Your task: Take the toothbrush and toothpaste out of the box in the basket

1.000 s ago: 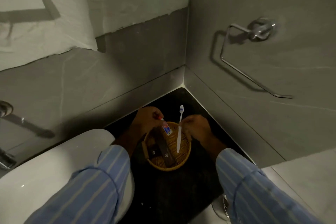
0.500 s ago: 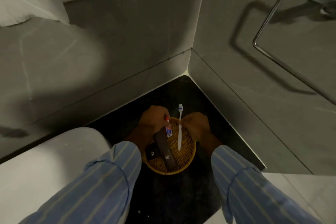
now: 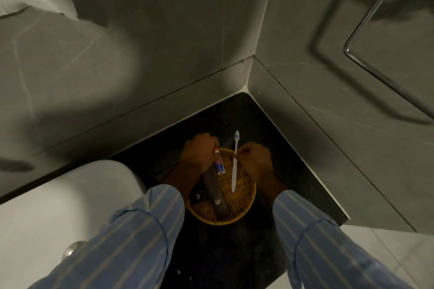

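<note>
A round wicker basket [image 3: 246,204] sits on the black counter in the wall corner. Two dark brown boxes lie in it, a long one [image 3: 215,191] and a shorter one [image 3: 198,196] on its left. My left hand [image 3: 199,151] is over the basket's far left rim and pinches a small toothpaste tube [image 3: 219,164] with a red cap, which hangs down above the long box. My right hand [image 3: 254,159] is at the far right rim and grips a white toothbrush [image 3: 234,166] near its middle, head pointing away from me, handle end over the basket.
A white washbasin [image 3: 65,206] lies left of the basket, with a metal knob [image 3: 71,250] near its front. Grey tiled walls meet just behind the basket. A chrome towel ring [image 3: 366,63] hangs on the right wall. The black counter [image 3: 293,171] ends at the right.
Both hands hold the same items in nearly the same place over the basket. The view has tilted down and moved closer, so the towel ring has slid up and right.
</note>
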{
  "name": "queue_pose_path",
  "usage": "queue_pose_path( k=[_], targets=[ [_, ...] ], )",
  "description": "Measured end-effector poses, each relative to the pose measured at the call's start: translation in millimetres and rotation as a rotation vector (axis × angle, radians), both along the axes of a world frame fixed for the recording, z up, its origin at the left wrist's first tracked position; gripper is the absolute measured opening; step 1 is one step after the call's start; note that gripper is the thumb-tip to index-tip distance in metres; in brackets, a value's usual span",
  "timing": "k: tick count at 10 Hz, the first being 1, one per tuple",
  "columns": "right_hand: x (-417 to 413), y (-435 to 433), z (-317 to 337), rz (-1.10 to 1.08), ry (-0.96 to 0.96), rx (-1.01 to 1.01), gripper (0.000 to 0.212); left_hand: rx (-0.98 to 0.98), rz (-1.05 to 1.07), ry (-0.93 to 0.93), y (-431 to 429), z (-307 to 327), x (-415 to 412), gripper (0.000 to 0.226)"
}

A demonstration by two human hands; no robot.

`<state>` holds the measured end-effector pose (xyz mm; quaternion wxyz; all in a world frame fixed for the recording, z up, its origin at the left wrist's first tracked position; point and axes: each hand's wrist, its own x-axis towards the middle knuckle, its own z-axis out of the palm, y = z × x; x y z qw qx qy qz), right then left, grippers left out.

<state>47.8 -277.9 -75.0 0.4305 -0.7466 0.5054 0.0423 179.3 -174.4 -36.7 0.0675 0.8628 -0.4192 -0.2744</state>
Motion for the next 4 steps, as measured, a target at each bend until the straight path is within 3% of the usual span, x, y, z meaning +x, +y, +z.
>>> queue_pose_path(
  k=[2, 4],
  targets=[
    [-3, 2, 1, 0.006, -0.004, 0.002, 0.017, 0.006, -0.006, -0.047, 2, -1, -7, 0.046],
    [-28, 6, 41, -0.005, -0.143, -0.072, 0.031, -0.082, 0.068, -0.063, 18, 11, -24, 0.059]
  ],
)
